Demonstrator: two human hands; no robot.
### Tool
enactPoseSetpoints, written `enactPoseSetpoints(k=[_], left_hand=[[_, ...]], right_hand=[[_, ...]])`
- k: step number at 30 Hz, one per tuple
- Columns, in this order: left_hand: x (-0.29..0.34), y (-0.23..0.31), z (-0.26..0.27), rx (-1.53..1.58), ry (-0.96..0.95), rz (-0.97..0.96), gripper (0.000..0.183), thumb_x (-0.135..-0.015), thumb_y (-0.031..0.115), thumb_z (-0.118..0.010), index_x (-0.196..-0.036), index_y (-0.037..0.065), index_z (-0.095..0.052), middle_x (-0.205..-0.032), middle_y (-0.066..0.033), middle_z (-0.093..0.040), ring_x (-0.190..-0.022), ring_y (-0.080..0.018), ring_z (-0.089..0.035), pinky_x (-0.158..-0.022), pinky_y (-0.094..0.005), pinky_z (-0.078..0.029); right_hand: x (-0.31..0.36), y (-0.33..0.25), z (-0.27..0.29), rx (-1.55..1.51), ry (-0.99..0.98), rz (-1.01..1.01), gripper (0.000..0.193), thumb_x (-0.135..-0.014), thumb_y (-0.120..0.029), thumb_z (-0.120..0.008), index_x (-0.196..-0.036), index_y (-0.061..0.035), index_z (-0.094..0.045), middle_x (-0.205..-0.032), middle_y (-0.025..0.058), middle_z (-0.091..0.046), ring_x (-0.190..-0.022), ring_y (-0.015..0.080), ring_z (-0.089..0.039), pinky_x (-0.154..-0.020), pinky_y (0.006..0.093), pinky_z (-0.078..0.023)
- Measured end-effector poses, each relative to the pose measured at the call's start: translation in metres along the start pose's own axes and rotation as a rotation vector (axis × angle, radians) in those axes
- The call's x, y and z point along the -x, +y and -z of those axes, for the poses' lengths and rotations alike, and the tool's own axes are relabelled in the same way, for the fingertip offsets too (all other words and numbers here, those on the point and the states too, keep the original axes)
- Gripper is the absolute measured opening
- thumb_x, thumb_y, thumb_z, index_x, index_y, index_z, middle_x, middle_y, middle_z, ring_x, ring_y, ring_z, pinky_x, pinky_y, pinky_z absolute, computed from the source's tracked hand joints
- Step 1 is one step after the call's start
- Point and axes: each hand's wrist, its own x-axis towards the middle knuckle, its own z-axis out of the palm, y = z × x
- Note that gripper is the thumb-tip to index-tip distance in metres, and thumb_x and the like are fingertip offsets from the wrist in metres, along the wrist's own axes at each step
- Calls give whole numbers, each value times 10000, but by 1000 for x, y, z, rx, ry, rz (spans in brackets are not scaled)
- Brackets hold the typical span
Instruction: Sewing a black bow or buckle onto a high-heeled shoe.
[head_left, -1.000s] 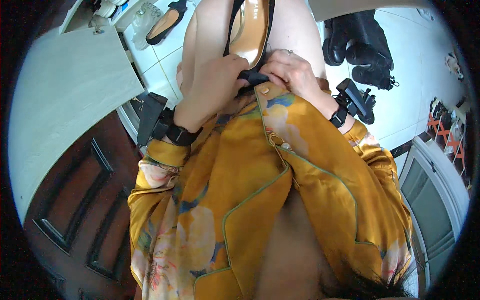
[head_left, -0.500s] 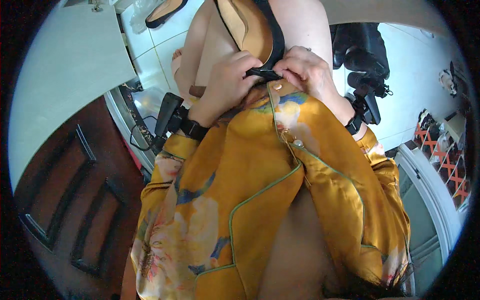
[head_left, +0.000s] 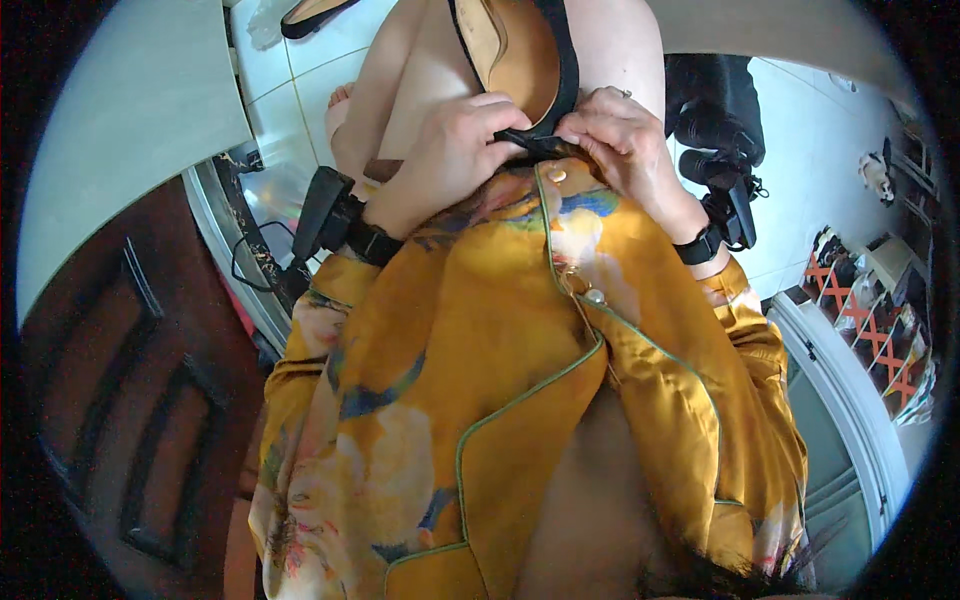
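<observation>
Head view: left hand point(head_left: 450, 150) and right hand point(head_left: 620, 135) both pinch the black strap point(head_left: 530, 142) at the heel of a tan high-heeled shoe point(head_left: 515, 50), whose long axis runs away from them, above the mustard floral robe point(head_left: 480, 350).

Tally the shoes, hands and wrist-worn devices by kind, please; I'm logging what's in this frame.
Shoes: 2, the tan-lined shoe pinched at its strap, and the floor shoe.
Hands: 2, the left hand and the right hand.
Black wrist devices: 2, the left wrist device and the right wrist device.
Total: 6.
</observation>
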Motion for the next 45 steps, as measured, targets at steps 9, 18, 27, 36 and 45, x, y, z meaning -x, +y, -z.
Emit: enactPoseSetpoints(k=[9, 18, 27, 36, 45], left_hand=[[3, -3, 7, 427, -99, 244, 207, -737, -6, -639, -933, -47, -584, -848, -57, -578, -674, -93, -578, -582, -205, -475], [3, 0, 4, 84, -47, 5, 184, -711, 20, -639, -882, -27, -592, -827, -104, -596, -729, -206, -587, -644, -267, -481], [5, -3, 5, 139, -62, 3, 175, -721, 1, -623, -889, -28, -581, -857, -91, -598, -743, -184, -585, -646, -261, -475], [6, -6, 12, 142, -155, -15, 186, -710, 26, -619, -885, -22, -581, -866, -106, -591, -748, -230, -575, -673, -287, -462], [3, -6, 12, 179, -202, 36, 176, -717, 42, -617, -877, -24, -582, -824, -97, -593, -755, -219, -585, -674, -282, -457]], right_hand=[[-5, -1, -1, -132, 1, -85, 126, -694, 35, -620, -803, -28, -623, -719, 88, -551, -701, 244, -560, -636, 316, -446], [2, -2, -10, -127, 27, -40, 126, -689, 41, -627, -793, -30, -620, -702, 90, -541, -682, 242, -549, -627, 307, -439], [2, 2, -9, -170, 13, -29, 131, -697, 52, -620, -806, -20, -626, -717, 84, -538, -690, 225, -544, -628, 302, -436], [-2, -4, -8, -82, -21, 49, 129, -685, 32, -641, -801, -22, -631, -710, 82, -547, -691, 241, -546, -630, 315, -439], [1, -7, -15, -5, 24, 65, 152, -657, 22, -652, -788, -42, -609, -707, 85, -551, -677, 249, -554, -609, 319, -446]])
